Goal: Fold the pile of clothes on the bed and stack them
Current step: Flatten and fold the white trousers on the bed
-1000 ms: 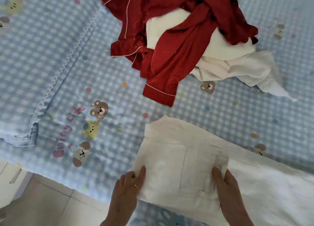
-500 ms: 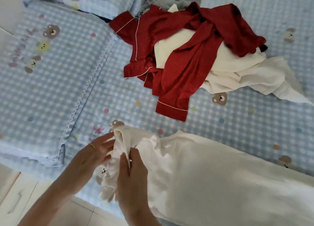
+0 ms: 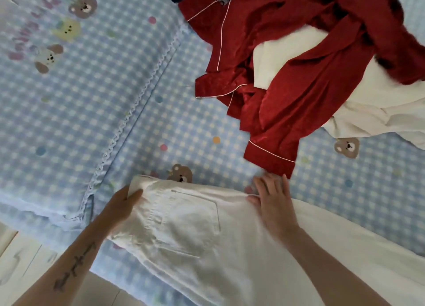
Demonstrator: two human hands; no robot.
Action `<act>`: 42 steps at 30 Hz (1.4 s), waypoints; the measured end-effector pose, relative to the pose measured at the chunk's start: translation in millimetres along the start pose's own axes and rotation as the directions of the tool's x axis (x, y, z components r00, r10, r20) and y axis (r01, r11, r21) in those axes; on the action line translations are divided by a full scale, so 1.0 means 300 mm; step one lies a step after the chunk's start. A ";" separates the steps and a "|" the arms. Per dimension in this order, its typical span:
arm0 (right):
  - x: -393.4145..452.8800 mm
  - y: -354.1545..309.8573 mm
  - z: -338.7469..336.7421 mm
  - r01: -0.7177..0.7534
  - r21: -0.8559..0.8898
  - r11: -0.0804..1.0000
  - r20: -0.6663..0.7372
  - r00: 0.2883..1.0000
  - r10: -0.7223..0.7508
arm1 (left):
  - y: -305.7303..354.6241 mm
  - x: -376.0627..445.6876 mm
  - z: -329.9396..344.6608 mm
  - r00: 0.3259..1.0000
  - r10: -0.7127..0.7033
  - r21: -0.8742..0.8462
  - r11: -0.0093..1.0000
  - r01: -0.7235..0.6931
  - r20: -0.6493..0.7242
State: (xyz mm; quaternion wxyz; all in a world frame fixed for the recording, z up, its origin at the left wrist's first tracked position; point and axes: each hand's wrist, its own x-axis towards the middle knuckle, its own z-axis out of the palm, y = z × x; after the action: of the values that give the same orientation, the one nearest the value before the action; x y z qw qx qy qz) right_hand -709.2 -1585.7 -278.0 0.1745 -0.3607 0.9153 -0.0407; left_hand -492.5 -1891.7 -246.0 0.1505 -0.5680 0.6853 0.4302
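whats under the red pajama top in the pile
Cream and white garments show beneath the red pajama top, spreading out to the right. Anything deeper in the pile is covered.

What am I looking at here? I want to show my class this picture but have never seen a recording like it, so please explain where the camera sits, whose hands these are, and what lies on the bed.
There is no machine: a person wears a camera on the head, looking forward and down, so you see their own two bare hands. The surface is a bed with a blue checked sheet printed with little bears. Nearest the viewer lie white trousers, back pocket up. The left hand has a grip on the waistband end; the right hand rests flat on the far edge, fingers spread. Beyond lies the unfolded pile: a red pyjama top with white piping, tangled over cream-coloured clothes.
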 end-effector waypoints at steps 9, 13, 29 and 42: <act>-0.299 -0.241 0.124 -0.100 0.179 0.979 -0.054 0.992 0.111 | -0.011 -0.025 -0.031 0.998 0.011 0.205 0.978 -0.023 0.061; -0.243 -0.240 0.154 -0.207 0.066 0.976 0.222 0.957 0.188 | 0.035 -0.120 -0.096 0.989 0.031 0.129 0.990 -0.050 0.142; -0.590 -0.009 -0.481 -0.519 0.842 -0.148 0.521 0.711 0.472 | 0.347 -0.909 0.455 0.511 0.804 -0.095 0.559 -0.823 0.304; -0.796 0.520 -0.057 -0.751 0.606 0.263 0.436 0.590 0.679 | 0.147 -0.699 0.939 0.651 0.659 0.631 0.331 -0.701 0.377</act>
State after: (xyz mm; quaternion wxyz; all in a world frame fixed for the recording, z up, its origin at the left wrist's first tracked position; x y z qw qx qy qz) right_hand -653.8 -1310.7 -223.9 0.3438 0.1954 0.8646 -0.3101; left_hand -547.4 -1542.0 -246.5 0.1889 -0.1056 0.9641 0.1540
